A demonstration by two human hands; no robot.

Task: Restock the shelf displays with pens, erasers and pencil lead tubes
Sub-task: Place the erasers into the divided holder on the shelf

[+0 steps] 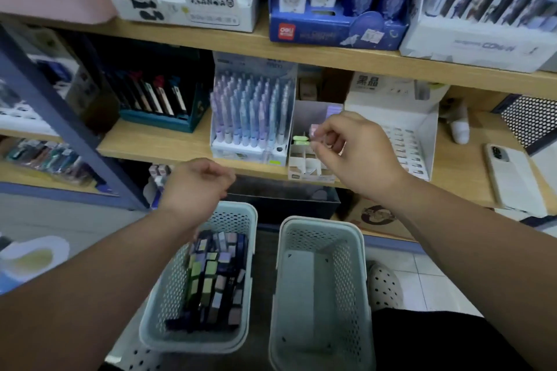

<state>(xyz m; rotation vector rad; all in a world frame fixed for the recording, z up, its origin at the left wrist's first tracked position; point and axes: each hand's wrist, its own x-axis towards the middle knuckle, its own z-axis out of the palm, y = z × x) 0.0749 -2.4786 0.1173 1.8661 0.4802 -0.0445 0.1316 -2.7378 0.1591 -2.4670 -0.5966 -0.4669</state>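
Right hand (pixel 355 147) pinches a tube (pixel 314 129) above the divider box (pixel 297 172), left hand (pixel 196 181) curled, contents indeterminable; a light pinch risks dropping it outside its slot.

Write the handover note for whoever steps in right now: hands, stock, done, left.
Right hand: pinches a small lilac item, likely a lead tube, above the divided display box on the middle shelf.
Left hand: fingers curled, above the left basket; whether it holds anything is hidden.
Stock: the left basket holds many lead tubes; the right basket is empty.
Done: one green item sits in the box; the pen display beside it looks full.
Left: set the lilac item in, then fill the box's open front compartments from the left basket.
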